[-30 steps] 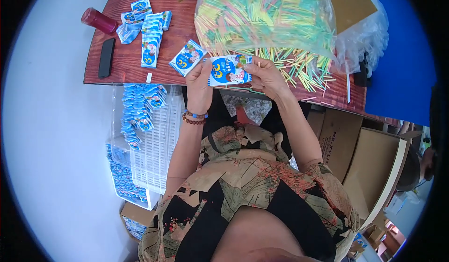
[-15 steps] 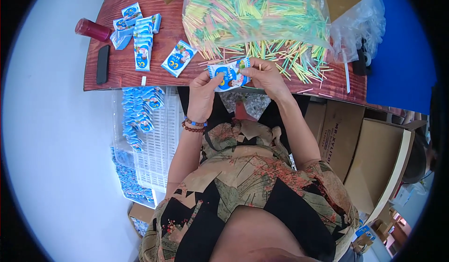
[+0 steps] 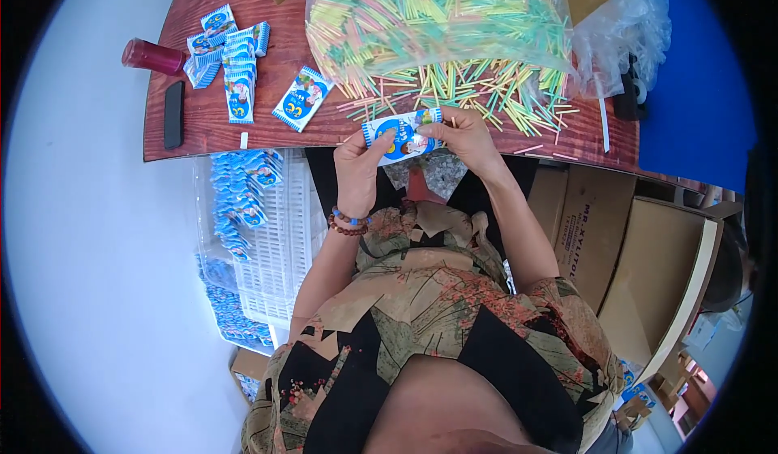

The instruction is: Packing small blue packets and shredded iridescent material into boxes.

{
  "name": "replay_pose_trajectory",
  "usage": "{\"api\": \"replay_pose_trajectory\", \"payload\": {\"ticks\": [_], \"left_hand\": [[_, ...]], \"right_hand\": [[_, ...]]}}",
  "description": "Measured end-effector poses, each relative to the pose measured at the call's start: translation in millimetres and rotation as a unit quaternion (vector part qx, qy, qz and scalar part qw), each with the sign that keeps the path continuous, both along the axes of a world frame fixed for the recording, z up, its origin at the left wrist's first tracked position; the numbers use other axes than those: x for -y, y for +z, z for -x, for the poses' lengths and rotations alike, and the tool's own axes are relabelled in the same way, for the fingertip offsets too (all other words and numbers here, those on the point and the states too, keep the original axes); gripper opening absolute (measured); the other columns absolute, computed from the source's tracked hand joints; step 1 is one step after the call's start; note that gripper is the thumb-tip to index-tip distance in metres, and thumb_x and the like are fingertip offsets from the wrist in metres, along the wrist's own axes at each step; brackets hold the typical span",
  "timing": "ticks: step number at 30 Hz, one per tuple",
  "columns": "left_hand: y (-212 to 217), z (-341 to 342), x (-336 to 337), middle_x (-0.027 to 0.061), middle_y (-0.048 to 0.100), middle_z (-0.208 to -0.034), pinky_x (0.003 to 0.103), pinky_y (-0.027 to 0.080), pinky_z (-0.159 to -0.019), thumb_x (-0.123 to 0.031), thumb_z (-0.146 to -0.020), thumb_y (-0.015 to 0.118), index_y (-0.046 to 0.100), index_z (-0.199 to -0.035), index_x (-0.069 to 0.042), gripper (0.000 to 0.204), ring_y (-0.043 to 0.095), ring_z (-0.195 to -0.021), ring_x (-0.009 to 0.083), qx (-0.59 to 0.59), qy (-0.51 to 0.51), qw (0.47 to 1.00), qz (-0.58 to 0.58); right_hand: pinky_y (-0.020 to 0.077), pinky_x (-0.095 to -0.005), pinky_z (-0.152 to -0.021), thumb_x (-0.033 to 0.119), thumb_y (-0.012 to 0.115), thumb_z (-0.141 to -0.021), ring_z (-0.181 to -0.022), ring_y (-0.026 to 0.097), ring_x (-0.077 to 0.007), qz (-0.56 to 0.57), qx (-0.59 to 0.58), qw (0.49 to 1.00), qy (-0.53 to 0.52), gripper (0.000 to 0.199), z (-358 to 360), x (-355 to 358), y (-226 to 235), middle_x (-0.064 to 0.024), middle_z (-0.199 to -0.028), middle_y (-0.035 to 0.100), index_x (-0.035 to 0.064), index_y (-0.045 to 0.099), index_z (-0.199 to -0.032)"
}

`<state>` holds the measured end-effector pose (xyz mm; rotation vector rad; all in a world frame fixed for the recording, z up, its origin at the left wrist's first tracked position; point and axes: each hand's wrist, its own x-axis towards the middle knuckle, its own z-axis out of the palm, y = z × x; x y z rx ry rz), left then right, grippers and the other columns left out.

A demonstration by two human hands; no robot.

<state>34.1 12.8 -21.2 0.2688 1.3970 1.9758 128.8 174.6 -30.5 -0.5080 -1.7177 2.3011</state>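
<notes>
At far left of the wooden table [image 3: 267, 138]: red bottle [image 3: 152, 56], black phone [image 3: 173, 114], stacked sachets [image 3: 235, 61]. Centre: left hand [image 3: 361, 162] and right hand [image 3: 463, 136] pinch one blue-white sachet [image 3: 403, 132] (held over table edge). Coloured sticks [image 3: 486, 89] beyond.

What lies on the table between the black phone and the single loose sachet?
In the head view, a column of blue-and-white sachets lies between the black phone and the loose sachet on the wooden table.
</notes>
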Motion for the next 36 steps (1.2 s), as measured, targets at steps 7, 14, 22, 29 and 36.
{"api": "replay_pose_trajectory", "payload": {"ticks": [7,14,22,29,36], "left_hand": [[-1.3,-2.1,-1.0,0.0046,0.069,-0.089,0.022,0.048,-0.069,-0.007,-0.088,0.065,0.068,-0.096,0.003,0.014,0.061,-0.076,0.0054,0.019,0.056,0.998,-0.026],[-12.7,2.5,7.6,0.0048,0.068,-0.088,0.024,0.049,-0.067,-0.012,-0.091,0.062,0.068,-0.091,0.001,0.014,0.062,-0.076,0.0079,0.091,0.069,0.992,-0.058],[-7.0,0.2,4.2,0.0055,0.068,-0.092,0.027,0.049,-0.072,-0.013,-0.095,0.056,0.066,-0.096,-0.001,0.016,0.062,-0.08,0.0097,0.119,0.009,0.988,-0.1],[-10.3,5.5,13.4,0.0044,0.068,-0.091,0.027,0.049,-0.07,-0.015,-0.093,0.059,0.066,-0.095,-0.001,0.015,0.062,-0.08,0.0094,0.114,0.061,0.99,-0.052],[-15.0,14.6,13.2,0.0027,0.067,-0.089,0.026,0.048,-0.065,-0.017,-0.093,0.06,0.066,-0.093,-0.004,0.014,0.061,-0.078,0.0087,0.13,0.081,0.987,-0.046]], "right_hand": [[0.0448,-0.0211,-0.063,0.013,0.066,-0.087,-0.071,0.055,-0.002,-0.084,0.033,0.996,-0.01,0.014,2.3,-0.3,-5.2,0.001,-0.078,0.066,-0.0013,0.069,-0.089],[0.0374,-0.0203,-0.053,0.013,0.061,-0.089,-0.06,0.05,-0.0019,-0.029,-0.045,0.997,-0.05,0.012,-1.0,-6.7,23.8,0.0043,-0.067,0.058,0.0027,0.067,-0.093],[0.0377,-0.0218,-0.056,0.008,0.069,-0.082,-0.063,0.047,-0.004,-0.133,-0.037,0.986,0.092,0.017,-11.5,-1.1,47.7,0.0022,-0.068,0.057,0.0016,0.066,-0.098],[0.0415,-0.0271,-0.057,0.014,0.069,-0.083,-0.064,0.053,-0.0082,-0.249,0.041,0.963,0.09,0.016,-8.5,-19.5,33.1,-0.0041,-0.071,0.062,0.0002,0.067,-0.09],[0.0474,-0.0373,-0.068,0.022,0.064,-0.082,-0.081,0.062,-0.0253,-0.603,0.126,0.788,-0.019,0.019,-6.2,-52.2,18.5,-0.0084,-0.09,0.061,0.0075,0.063,-0.094]]}}
